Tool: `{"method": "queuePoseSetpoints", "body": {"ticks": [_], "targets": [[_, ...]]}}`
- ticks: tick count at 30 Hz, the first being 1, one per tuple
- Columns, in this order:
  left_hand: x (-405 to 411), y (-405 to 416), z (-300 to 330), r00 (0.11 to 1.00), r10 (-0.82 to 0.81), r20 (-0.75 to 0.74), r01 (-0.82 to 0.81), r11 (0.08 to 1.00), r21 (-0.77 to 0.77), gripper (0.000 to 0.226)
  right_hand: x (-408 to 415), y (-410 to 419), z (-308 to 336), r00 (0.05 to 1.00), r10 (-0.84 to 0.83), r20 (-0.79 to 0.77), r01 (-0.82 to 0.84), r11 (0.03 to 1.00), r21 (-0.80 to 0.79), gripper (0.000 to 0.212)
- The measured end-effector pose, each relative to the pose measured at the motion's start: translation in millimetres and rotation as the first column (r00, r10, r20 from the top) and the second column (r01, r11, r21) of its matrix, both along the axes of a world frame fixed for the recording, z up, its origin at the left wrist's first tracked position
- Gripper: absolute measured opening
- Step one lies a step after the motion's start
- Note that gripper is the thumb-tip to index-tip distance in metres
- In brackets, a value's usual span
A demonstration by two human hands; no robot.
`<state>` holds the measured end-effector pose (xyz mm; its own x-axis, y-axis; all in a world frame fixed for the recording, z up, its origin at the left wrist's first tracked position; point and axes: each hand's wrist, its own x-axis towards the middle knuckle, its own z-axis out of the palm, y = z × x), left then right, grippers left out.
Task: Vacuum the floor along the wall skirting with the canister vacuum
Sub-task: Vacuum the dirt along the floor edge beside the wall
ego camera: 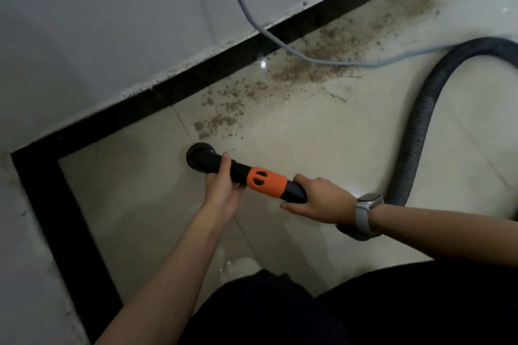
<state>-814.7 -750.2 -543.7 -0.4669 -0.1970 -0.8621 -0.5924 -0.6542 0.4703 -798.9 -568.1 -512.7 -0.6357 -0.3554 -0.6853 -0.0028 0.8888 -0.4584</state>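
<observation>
Head view: my left hand (221, 187) and right hand (319, 200) both gripped the vacuum nozzle (246, 173), its round brush (197, 154) on the floor (308, 131) just short of the dirt (308, 64).

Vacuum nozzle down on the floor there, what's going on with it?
A person is vacuuming near the corner of the black skirting. The left hand grips the black wand just behind the round brush nozzle, and the right hand holds the hose end past the orange collar. The nozzle sits on clean tile; the brown dirt trail along the skirting is not yet picked up.
</observation>
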Motion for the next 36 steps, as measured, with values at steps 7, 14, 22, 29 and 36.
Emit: {"method": "queuePoseSetpoints", "body": {"ticks": [7, 14, 22, 29, 36], "targets": [[29, 7, -35, 0.993, 0.077, -0.095, -0.092, 0.982, -0.165, 0.032, 26, -6, -27, 0.993, 0.064, -0.103, -0.072, 0.994, -0.080, 0.038], [55, 41, -37, 0.993, 0.019, -0.120, -0.037, 0.988, -0.149, 0.040, 65, 21, -24, 0.992, -0.064, -0.104, 0.058, 0.997, -0.060, 0.047], [12, 65, -43, 0.996, -0.061, -0.068, 0.052, 0.991, -0.122, 0.051, 58, 25, -20, 0.955, -0.228, -0.189, 0.231, 0.973, -0.010, 0.040], [37, 38, -30, 0.993, 0.080, 0.082, -0.041, 0.917, -0.396, 0.045, 59, -9, -25, 0.993, -0.070, -0.094, 0.058, 0.991, -0.118, 0.046], [11, 36, -20, 1.000, -0.012, -0.006, 0.008, 0.917, -0.399, 0.040, 44, -17, -31, 0.980, -0.195, -0.037, 0.187, 0.970, -0.158, 0.038]]}}
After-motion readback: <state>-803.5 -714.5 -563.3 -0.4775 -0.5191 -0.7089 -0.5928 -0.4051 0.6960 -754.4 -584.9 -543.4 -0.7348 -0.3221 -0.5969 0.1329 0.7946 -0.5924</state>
